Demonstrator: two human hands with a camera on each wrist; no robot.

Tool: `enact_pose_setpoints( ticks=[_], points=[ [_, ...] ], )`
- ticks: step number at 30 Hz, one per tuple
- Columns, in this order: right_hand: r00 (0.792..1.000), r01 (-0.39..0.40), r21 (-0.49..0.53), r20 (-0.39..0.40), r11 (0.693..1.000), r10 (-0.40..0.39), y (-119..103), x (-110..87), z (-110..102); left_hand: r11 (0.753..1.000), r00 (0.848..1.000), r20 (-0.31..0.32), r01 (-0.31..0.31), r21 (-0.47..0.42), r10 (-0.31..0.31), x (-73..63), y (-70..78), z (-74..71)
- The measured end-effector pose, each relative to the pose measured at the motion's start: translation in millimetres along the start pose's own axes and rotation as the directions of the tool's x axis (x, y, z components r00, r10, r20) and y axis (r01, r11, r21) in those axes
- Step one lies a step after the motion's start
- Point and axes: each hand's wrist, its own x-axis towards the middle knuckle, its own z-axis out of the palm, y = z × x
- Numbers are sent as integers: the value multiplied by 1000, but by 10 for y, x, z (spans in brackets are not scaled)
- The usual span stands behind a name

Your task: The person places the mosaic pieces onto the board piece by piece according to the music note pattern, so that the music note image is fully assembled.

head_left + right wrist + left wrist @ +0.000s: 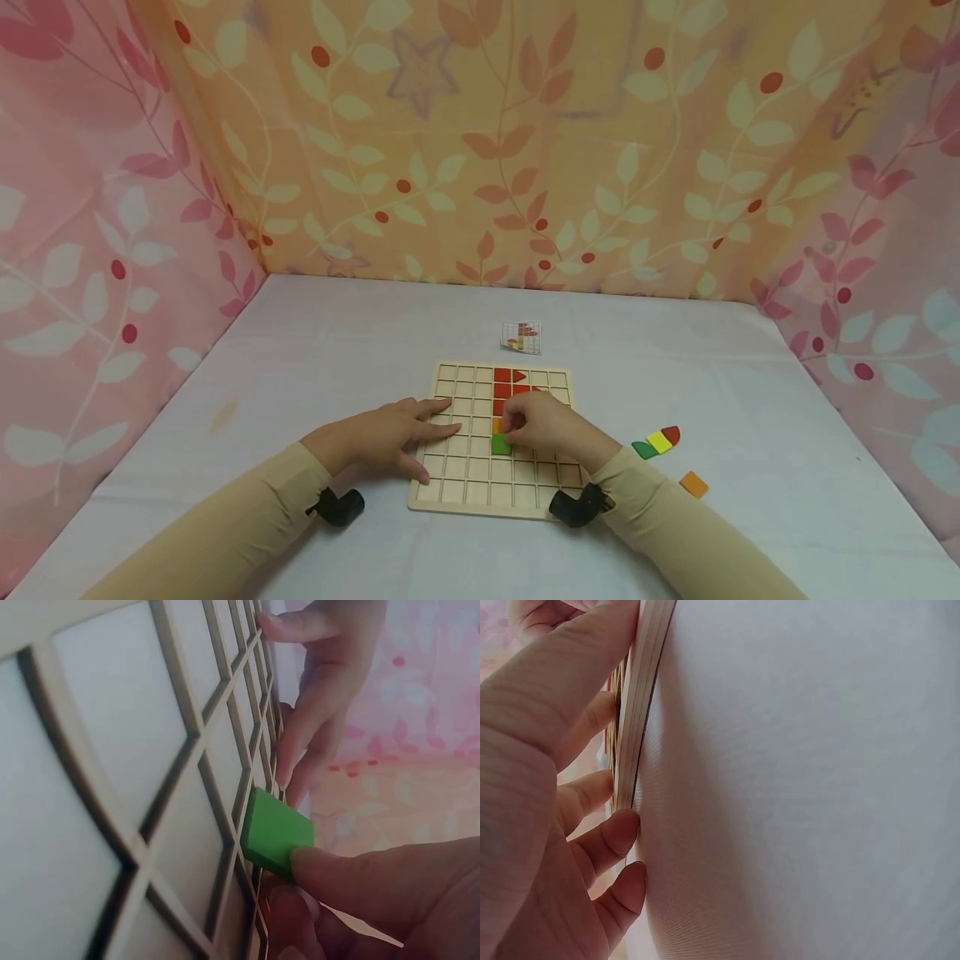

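A wooden grid board (454,493) lies on the table, and a column of red square tiles (502,375) with an orange tile (497,425) below fills part of it. My right hand (551,425) pinches a green square tile (277,832) between thumb and fingers. That tile stands tilted in the right wrist view, one edge at the grid's ridges, just below the orange one. With fingers spread, my left hand (378,433) rests on the board's left side, its thumb at the board's edge (641,712).
Behind the board lies a small pattern card (521,337) with a coloured figure. Right of my right forearm are a green leaf-shaped tile (643,450), a yellow tile (660,442), a red rounded tile (672,434) and an orange square (693,484). Patterned cloth walls (480,167) surround the table.
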Motion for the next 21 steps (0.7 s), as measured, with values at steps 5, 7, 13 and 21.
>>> enact_pose_setpoints(
  ticks=[5, 7, 13, 21],
  points=[
    [1000, -5, 17, 22, 1000, 5, -7, -16, 13, 1000, 1000, 5, 6, -10, -6, 0, -1, -2],
    [1000, -19, 23, 24, 1000, 18, -12, -22, 18, 1000, 1000, 6, 6, -13, -6, 1, 1, -3],
    [999, -51, -3, 17, 999, 51, -13, -32, 9, 1000, 1000, 6, 6, -16, -6, -3, 3, 2],
    [999, -39, -6, 15, 999, 40, 1, -34, 22, 1000, 1000, -3, -3, -15, 3, -6, 1, 0]
  ],
)
